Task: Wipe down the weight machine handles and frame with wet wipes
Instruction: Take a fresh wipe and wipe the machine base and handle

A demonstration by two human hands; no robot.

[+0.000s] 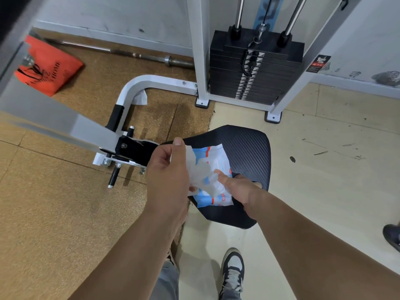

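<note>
A blue and white wet wipe pack [218,161] lies on the black seat pad [249,148] of the weight machine. My left hand [168,169] pinches a white wipe [201,172] coming out of the pack. My right hand [236,187] holds the pack's near right side, thumb on top. The machine's white frame [151,82] curves left of the seat, with a black handle grip [115,116] on it. A used wipe [140,97] hangs on the frame's bend.
The black weight stack [255,66] stands behind between white uprights. A barbell [121,53] lies by the wall, with an orange bag [47,66] at left. A grey arm [54,124] of the machine crosses the left foreground. Another person's shoe [391,234] shows at the right edge.
</note>
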